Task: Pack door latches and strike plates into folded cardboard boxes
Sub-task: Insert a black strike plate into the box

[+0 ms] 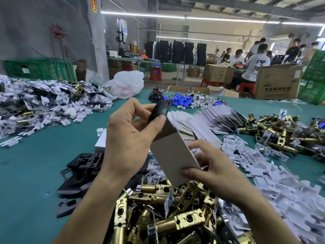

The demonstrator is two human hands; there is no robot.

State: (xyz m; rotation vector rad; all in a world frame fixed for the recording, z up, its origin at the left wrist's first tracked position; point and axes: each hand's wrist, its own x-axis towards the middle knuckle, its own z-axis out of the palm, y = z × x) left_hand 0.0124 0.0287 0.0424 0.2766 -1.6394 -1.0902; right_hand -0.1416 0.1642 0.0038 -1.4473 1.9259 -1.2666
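— Nearest the camera?
— Heap of brass door latches (175, 217), tumbled every way on the green table (35, 182). Just left of them, a pile of black strike plates (82, 166), flat and overlapping.

— Above the heap?
— Grey cardboard box (172, 155), held clear of the table and tilted, top end leaning up and left. Lower end clamped in the right hand (216, 171): thumb across the front face, fingers curled behind.

— And the other?
— Higher up, the left hand (130, 138), pinching a single strike plate (159, 110) between thumb and curled fingers, right at the box's upper end. Lower end of that plate hidden behind the thumb; inside the box or not, impossible to tell.

— Off to the right?
— Spread of white plastic inserts (281, 191), reaching the latch heap. Beyond it, a fanned stack of flat box blanks (211, 118), then a second latch pile (281, 131).

— Further back on the table?
— Blue parts (179, 101) with wires mid-table, a white plastic bag (126, 85), and a wide heap of bagged parts (44, 103) on the left.

— Past the table?
— Brown cartons (277, 81), red stools (155, 73), green crates (38, 67), people (255, 64) at benches.
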